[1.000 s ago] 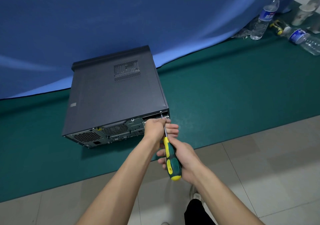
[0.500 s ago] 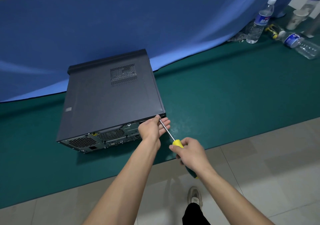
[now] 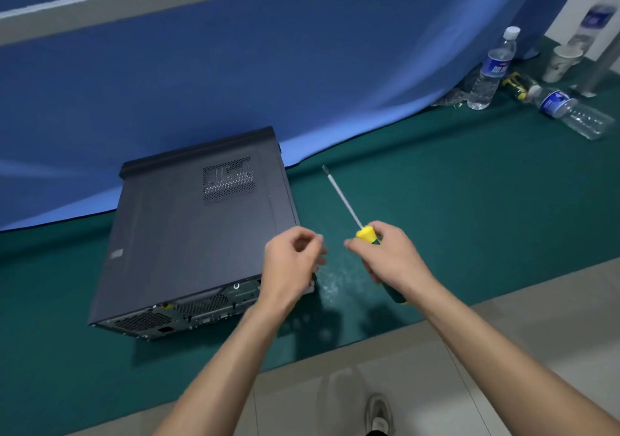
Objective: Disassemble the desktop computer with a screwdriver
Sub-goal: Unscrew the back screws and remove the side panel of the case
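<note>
A black desktop computer case (image 3: 201, 234) lies on its side on the green mat (image 3: 469, 201), its rear panel with ports and vents facing me. My left hand (image 3: 292, 264) hovers over the case's near right corner, fingertips pinched against the thumb as if on a small screw, which is too blurred to make out. To its right, my right hand (image 3: 392, 258) grips the yellow and green handle of a screwdriver (image 3: 342, 197). The shaft points up and away over the mat, clear of the case.
A blue cloth (image 3: 235, 83) hangs behind the case. At the far right stand a water bottle (image 3: 489, 70), a lying bottle (image 3: 573, 112) and a paper cup (image 3: 563, 63). Tiled floor (image 3: 503, 335) and my shoe (image 3: 379, 412) are in front.
The screwdriver tip has left the case's rear corner and swung up to the right over the mat. My left hand has lifted off the corner with its fingers pinched.
</note>
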Available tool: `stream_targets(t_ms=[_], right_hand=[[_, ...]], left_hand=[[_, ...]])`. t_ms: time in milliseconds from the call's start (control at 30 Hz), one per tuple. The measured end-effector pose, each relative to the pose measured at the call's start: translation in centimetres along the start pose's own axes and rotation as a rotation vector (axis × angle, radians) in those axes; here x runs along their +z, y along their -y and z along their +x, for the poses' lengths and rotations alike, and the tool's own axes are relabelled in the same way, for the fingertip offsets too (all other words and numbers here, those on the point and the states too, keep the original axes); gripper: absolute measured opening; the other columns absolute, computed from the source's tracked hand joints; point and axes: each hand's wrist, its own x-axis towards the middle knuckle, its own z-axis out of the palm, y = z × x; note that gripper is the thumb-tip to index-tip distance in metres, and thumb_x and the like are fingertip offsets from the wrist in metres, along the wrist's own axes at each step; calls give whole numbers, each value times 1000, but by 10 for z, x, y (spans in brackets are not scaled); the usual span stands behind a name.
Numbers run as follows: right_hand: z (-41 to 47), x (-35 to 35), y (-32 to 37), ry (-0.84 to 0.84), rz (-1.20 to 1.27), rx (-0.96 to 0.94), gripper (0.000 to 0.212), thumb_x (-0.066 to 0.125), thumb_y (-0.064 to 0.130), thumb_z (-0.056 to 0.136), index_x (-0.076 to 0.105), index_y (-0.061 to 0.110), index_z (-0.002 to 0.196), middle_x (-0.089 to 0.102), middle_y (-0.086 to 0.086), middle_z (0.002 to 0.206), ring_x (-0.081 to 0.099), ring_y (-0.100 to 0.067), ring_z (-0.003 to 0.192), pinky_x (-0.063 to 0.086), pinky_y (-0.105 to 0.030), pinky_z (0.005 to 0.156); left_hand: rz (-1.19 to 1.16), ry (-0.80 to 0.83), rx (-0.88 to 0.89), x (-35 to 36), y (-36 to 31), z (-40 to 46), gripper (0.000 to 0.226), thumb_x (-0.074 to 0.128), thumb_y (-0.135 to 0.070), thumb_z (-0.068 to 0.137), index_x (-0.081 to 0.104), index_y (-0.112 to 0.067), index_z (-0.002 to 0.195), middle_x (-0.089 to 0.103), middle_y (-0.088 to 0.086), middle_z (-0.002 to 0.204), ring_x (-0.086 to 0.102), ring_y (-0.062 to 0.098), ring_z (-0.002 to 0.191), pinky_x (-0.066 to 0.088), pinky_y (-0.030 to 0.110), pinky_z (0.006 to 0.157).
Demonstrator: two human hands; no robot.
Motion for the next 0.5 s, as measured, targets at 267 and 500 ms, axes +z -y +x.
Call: stream_targets(t_ms=[267, 500], right_hand=[[45, 8, 29, 187, 316, -10, 15, 63, 12, 88, 62, 11, 73, 54, -1, 51, 39, -11, 34, 35, -19, 38], [87, 6, 29, 273, 379, 70, 13, 65, 10, 85, 64, 10, 72, 61, -2, 56, 41, -13, 36, 36, -19, 39]], left_hand=[[683, 102, 581, -15, -28, 39, 15, 62, -22, 89, 71, -11, 85, 67, 5, 67, 58, 27, 62, 48, 37, 59], [767, 61, 616, -10, -26, 67, 19, 60, -24, 88, 72, -13, 81, 66, 2, 65, 58, 25, 58, 47, 36, 50]])
